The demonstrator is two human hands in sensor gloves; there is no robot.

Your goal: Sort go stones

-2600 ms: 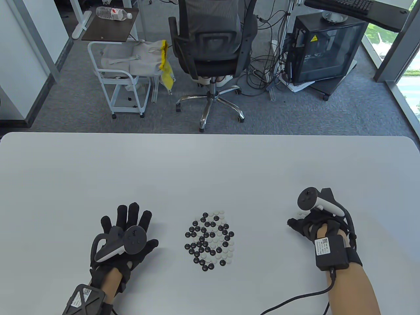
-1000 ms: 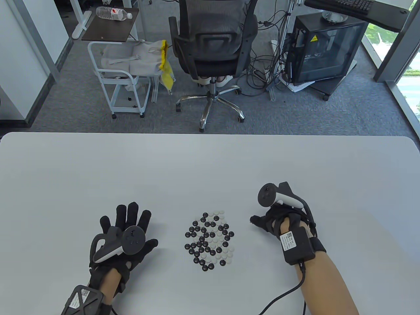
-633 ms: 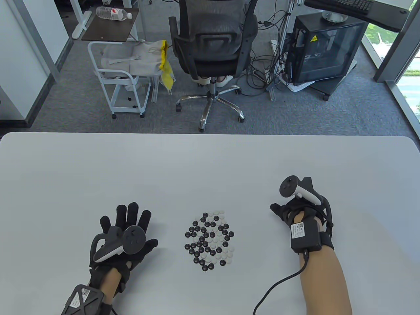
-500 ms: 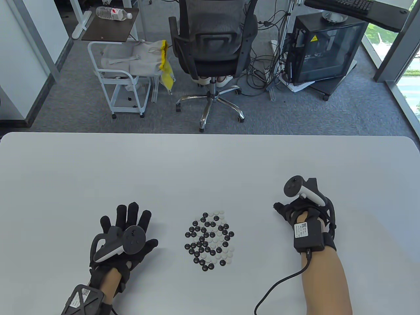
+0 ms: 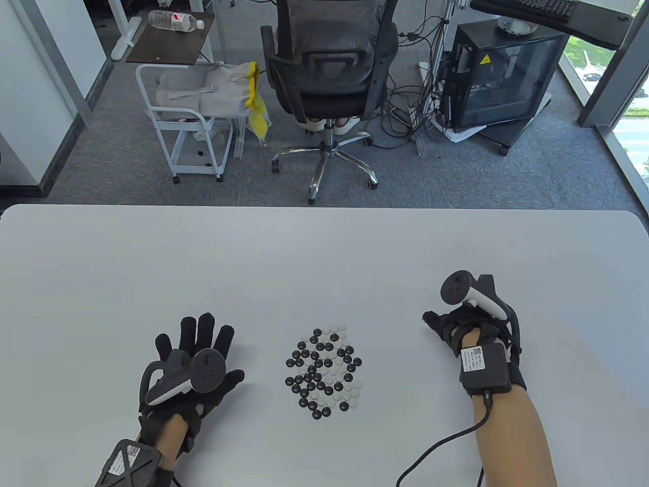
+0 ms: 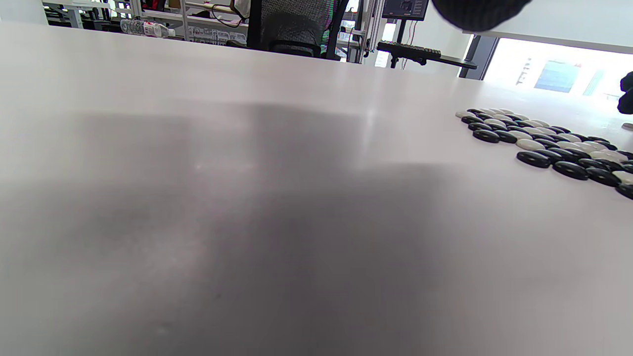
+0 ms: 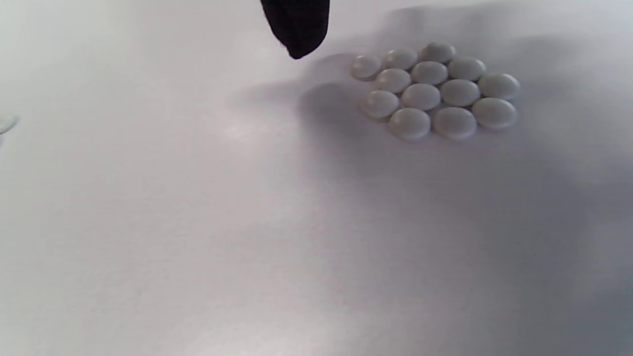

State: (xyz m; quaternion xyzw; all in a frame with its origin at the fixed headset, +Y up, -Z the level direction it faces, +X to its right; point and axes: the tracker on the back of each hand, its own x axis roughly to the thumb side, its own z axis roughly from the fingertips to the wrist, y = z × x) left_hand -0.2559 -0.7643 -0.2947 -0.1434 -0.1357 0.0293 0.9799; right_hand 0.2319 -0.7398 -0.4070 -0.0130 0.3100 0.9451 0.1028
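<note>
At the middle of the near table (image 5: 324,264), between my two hands, lies the mixed heap of stones (image 5: 324,373), black and white lying flat in a single layer and touching one another. I judge them light, hard and smooth, small lens-shaped pieces that would slide on this glossy top sooner than lift, so I would take each by its thin edge with thumb and forefinger, starting from the loose ones at the rim of the heap. A sorted cluster of white stones (image 7: 435,91) sits packed close together under my right hand (image 5: 469,332), seen only in the right wrist view; from above the hand hides it. That hand hangs well to the right of the heap; one gloved fingertip (image 7: 296,24) points down beside the white cluster without touching it, and the thumb juts out toward the heap. Whether the other fingers are curled or pinching a stone I cannot tell. My left hand (image 5: 195,362) rests flat on the table to the left of the heap, fingers spread and straight, holding nothing.
</note>
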